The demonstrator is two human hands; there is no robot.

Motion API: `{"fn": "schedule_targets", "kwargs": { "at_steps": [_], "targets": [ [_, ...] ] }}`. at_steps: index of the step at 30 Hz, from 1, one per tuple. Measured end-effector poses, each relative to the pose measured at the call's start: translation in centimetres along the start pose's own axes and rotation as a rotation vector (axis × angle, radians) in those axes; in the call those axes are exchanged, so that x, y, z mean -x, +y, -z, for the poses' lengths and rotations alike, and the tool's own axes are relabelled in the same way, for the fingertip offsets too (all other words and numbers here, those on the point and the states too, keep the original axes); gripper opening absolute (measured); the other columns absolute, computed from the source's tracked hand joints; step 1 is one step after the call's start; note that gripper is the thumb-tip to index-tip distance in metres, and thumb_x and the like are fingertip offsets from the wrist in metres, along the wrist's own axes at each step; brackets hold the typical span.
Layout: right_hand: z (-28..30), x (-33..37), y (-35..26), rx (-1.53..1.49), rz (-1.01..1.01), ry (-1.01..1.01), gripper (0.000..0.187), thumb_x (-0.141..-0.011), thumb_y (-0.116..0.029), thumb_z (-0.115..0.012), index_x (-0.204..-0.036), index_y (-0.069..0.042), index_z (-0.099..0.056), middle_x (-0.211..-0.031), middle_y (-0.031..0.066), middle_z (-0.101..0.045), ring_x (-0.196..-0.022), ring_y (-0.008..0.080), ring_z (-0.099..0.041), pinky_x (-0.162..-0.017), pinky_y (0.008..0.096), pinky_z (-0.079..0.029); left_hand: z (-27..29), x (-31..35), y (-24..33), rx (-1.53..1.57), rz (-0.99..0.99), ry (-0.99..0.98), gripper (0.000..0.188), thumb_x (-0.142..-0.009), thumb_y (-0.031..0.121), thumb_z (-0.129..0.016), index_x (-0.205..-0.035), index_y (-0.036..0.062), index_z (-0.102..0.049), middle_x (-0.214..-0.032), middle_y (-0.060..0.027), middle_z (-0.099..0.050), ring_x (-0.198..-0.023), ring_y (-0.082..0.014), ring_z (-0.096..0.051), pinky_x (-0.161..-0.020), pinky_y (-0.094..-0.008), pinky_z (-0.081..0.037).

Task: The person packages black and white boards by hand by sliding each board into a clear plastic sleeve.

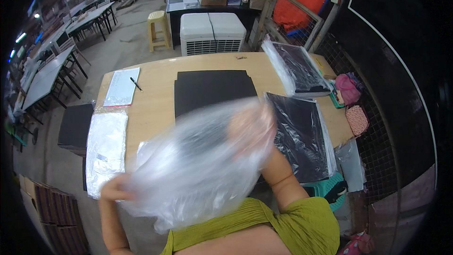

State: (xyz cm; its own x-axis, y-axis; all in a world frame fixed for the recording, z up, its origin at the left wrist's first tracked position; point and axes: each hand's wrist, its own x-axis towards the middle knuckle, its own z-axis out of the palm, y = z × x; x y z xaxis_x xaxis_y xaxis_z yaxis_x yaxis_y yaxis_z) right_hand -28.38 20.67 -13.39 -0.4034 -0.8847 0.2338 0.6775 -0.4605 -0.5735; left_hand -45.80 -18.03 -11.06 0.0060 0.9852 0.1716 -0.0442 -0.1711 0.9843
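Observation:
A large clear plastic bag [188, 174] is spread in front of me, smeared by motion. My left hand [117, 189] grips its left edge, fingers closed on the film. My right hand [249, 125] shows through the film at the bag's right end; its fingers are blurred, and whether it is inside or behind the film is unclear. Beyond the bag, a stack of black sheets [214, 87] lies on the table, its near part covered by the film. To the right lies a black sheet in clear plastic [302, 137].
On the wooden table [155, 66] are a clipboard with paper [121, 87], a pen [136, 84], a pile of clear plastic bags [106, 146] and more wrapped black sheets [302, 66]. Pouches [348, 89] sit at the right edge. A white air cooler [212, 28] stands behind.

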Motion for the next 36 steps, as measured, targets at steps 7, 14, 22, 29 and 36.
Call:
{"fn": "schedule_targets", "kwargs": {
  "at_steps": [7, 14, 22, 29, 36],
  "targets": [
    [-3.9, 6.2, 4.4, 0.770, 0.221, -0.200, 0.038, -0.082, -0.018, -0.071, -0.108, 0.007, -0.060, -0.098, 0.0181, -0.067, -0.078, 0.0236, -0.064, -0.069, 0.0335, -0.053, -3.8, -9.4, -1.0, 0.183, -0.407, 0.426, 0.046, -0.090, 0.034, -0.060, -0.122, 0.0012, -0.053, -0.109, -0.0139, -0.063, -0.086, -0.0218, -0.063, -0.075, -0.0342, -0.052],
    [-11.2, 10.5, 11.1, 0.815, 0.528, 0.072, 0.035, -0.080, -0.017, -0.068, -0.106, 0.006, -0.060, -0.095, 0.0172, -0.066, -0.076, 0.0234, -0.064, -0.067, 0.0341, -0.053, -10.0, -15.5, -3.7, 0.270, -0.467, 0.482, 0.048, -0.088, 0.033, -0.062, -0.121, -0.0007, -0.053, -0.110, -0.0142, -0.062, -0.088, -0.0219, -0.063, -0.076, -0.0346, -0.052],
    [-15.7, 12.3, 15.9, 0.777, 0.799, 0.365, 0.032, -0.078, -0.016, -0.064, -0.103, 0.004, -0.060, -0.092, 0.0162, -0.066, -0.073, 0.0231, -0.064, -0.064, 0.0348, -0.054, -15.5, -20.3, -3.8, 0.308, -0.741, 0.674, 0.050, -0.085, 0.032, -0.064, -0.120, -0.0028, -0.054, -0.110, -0.0145, -0.062, -0.090, -0.0221, -0.062, -0.078, -0.0350, -0.052],
    [-17.8, 13.5, 17.2, 0.784, 0.919, 0.468, 0.030, -0.076, -0.015, -0.060, -0.101, 0.003, -0.060, -0.089, 0.0153, -0.066, -0.071, 0.0229, -0.064, -0.062, 0.0354, -0.054, -8.6, -21.0, -6.9, 0.620, -0.546, 0.763, 0.052, -0.083, 0.031, -0.066, -0.120, -0.0047, -0.054, -0.110, -0.0148, -0.061, -0.092, -0.0223, -0.062, -0.079, -0.0354, -0.051],
    [-19.7, 15.3, 17.4, 0.786, 1.006, 0.572, 0.029, -0.075, -0.014, -0.057, -0.098, 0.002, -0.060, -0.086, 0.0145, -0.065, -0.068, 0.0226, -0.064, -0.060, 0.0360, -0.055, -12.2, -18.0, -11.1, 0.760, -0.363, 0.418, 0.035, -0.080, 0.022, -0.066, -0.105, -0.0010, -0.055, -0.089, -0.0088, -0.057, -0.075, -0.0162, -0.057, -0.068, -0.0309, -0.048]
  ]
}}
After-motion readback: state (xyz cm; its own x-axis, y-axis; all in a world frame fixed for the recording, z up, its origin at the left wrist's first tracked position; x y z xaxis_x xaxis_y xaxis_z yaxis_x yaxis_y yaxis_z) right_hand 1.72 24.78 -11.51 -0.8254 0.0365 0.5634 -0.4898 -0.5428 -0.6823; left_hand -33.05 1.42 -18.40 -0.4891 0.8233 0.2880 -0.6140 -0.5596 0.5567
